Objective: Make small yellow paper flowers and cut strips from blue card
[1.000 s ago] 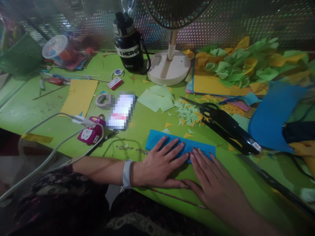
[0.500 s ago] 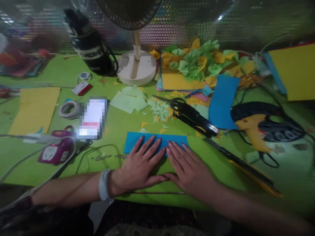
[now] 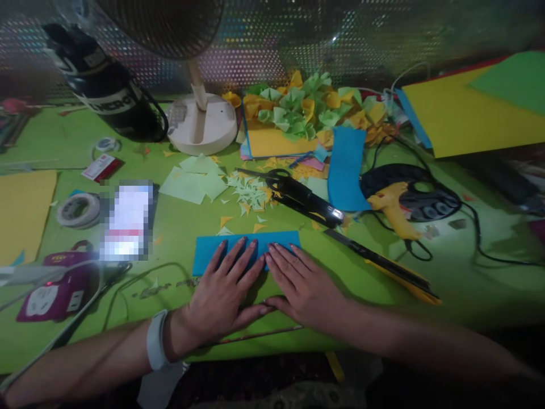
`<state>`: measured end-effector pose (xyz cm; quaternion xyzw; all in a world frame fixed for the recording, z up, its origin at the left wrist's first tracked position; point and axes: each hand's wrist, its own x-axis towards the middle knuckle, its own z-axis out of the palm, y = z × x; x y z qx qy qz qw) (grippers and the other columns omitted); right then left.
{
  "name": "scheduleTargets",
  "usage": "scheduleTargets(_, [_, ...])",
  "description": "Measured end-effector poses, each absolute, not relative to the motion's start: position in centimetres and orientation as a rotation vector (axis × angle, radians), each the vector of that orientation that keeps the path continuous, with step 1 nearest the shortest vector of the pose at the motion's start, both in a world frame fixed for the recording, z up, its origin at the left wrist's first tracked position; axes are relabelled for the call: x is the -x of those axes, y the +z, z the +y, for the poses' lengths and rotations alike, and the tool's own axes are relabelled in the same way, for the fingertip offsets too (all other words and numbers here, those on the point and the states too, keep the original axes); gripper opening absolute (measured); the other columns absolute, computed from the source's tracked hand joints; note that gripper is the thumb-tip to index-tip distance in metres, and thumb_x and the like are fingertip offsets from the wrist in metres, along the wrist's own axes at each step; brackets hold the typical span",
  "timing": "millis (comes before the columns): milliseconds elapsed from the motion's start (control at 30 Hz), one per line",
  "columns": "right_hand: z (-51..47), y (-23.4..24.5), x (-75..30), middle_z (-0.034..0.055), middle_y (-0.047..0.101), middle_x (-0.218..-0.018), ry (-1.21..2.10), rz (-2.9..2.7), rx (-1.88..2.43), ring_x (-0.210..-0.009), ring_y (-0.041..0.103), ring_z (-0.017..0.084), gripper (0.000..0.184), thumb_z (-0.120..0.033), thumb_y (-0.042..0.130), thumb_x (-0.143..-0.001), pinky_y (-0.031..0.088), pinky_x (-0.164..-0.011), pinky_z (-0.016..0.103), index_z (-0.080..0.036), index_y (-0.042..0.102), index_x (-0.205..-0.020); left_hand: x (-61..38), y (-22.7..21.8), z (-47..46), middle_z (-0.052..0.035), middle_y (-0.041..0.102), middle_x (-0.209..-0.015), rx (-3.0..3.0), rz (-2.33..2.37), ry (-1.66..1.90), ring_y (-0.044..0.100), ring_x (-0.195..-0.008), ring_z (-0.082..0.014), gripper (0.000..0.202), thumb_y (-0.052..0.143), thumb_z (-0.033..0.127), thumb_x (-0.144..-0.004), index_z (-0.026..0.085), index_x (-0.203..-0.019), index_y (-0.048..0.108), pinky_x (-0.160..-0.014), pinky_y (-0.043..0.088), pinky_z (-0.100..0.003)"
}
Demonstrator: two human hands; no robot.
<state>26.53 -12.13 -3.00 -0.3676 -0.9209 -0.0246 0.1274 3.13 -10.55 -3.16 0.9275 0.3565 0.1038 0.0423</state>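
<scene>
A folded blue paper strip (image 3: 204, 253) lies flat on the green table (image 3: 383, 295) near its front edge. My left hand (image 3: 221, 295) rests on it with fingers stretched out flat; a pale band is on that wrist. My right hand (image 3: 304, 287) lies beside it, fingers also flat on the strip's right half. The two thumbs nearly touch below the paper. Neither hand grips anything.
Black scissors (image 3: 298, 193) and a long ruler (image 3: 383, 264) lie right of the strip. A yellow glue gun (image 3: 394, 213) with cords, blue sheet (image 3: 347, 167), paper flowers (image 3: 306, 108), fan base (image 3: 200, 125), black bottle (image 3: 110, 96), tape roll (image 3: 79, 209), phone (image 3: 128, 218) and pink power strip (image 3: 53, 289) surround it.
The view has swung to the right, so everything shifted left in frame and the glue gun and yellow sheets came into sight. Both hands stay flat on the blue strip.
</scene>
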Motion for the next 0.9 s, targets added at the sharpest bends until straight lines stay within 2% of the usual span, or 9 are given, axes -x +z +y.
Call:
scheduleTargets(133, [-12.1,-3.0,-26.4,0.0267,0.051,-0.147,-0.134,-2.698,1.079,-0.142,0.047,0.035,0.069,-0.051,0.048,-0.100,0.045,-0.114,0.052,0.003,0.054,-0.141,-3.1,-3.3,-10.6,-0.0158,0.034,-0.163,-2.851,1.090,0.304,0.026,-0.153,-0.0362,0.083,0.044,0.072,-0.092,0.015,-0.152,0.045,-0.126,0.011,-0.054])
scheduleTargets(333, [-12.0,-3.2,-26.7,0.0272,0.050,-0.148,-0.204,-2.710,1.058,-0.140,0.049,0.035,0.073,-0.056,0.042,-0.101,0.045,-0.114,0.050,0.005,0.055,-0.140,-3.0,-3.2,-10.4,-0.0187,0.029,-0.164,-2.878,1.058,0.214,0.019,-0.155,-0.0382,0.097,0.035,0.081,-0.089,0.013,-0.158,0.032,-0.125,0.008,-0.058])
scheduleTargets(500, [-11.5,-3.7,-27.8,0.0259,0.040,-0.156,-0.079,-2.771,1.046,-0.148,0.037,0.034,0.084,-0.062,0.040,-0.100,0.036,-0.119,0.055,0.001,0.034,-0.155,-1.7,-3.0,-9.9,-0.0234,0.023,-0.165,-2.871,0.977,0.175,0.015,-0.156,-0.0363,0.110,0.031,0.086,-0.085,0.007,-0.160,0.020,-0.126,0.010,-0.054])
scheduleTargets(600, [-11.3,-4.0,-29.2,0.0245,0.033,-0.161,-0.024,-2.831,1.034,-0.151,0.031,0.033,0.093,-0.069,0.036,-0.098,0.032,-0.121,0.055,-0.002,0.019,-0.160,0.2,-2.6,-10.0,-0.0247,0.022,-0.165,-2.844,0.992,0.152,0.015,-0.156,-0.0352,0.112,0.034,0.085,-0.085,0.004,-0.161,0.013,-0.126,0.014,-0.049])
scheduleTargets(700, [-11.4,-4.2,-30.9,0.0234,0.029,-0.163,-0.019,-2.853,1.069,-0.153,0.027,0.033,0.095,-0.069,0.033,-0.098,0.029,-0.121,0.057,-0.005,0.007,-0.162,2.3,-2.3,-10.4,-0.0244,0.022,-0.165,-2.821,1.041,0.118,0.018,-0.156,-0.0329,0.112,0.033,0.084,-0.087,0.004,-0.161,0.008,-0.126,0.016,-0.045])
scheduleTargets(800, [-11.6,-4.3,-32.3,0.0227,0.028,-0.163,-0.034,-2.853,1.126,-0.153,0.027,0.032,0.093,-0.069,0.031,-0.099,0.027,-0.122,0.057,-0.007,0.004,-0.162,3.9,-2.1,-10.8,-0.0226,0.021,-0.165,-2.802,1.118,0.057,0.019,-0.156,-0.0318,0.112,0.029,0.086,-0.086,0.006,-0.161,0.009,-0.127,0.012,-0.046])
scheduleTargets(900, [-11.5,-4.2,-33.2,0.0212,0.029,-0.163,-0.021,-2.877,1.163,-0.153,0.027,0.030,0.090,-0.068,0.030,-0.099,0.028,-0.123,0.054,-0.008,0.010,-0.163,4.9,-2.1,-11.1,-0.0221,0.021,-0.165,-2.775,1.196,0.007,0.019,-0.156,-0.0315,0.113,0.025,0.089,-0.084,0.006,-0.161,0.014,-0.127,0.007,-0.046])
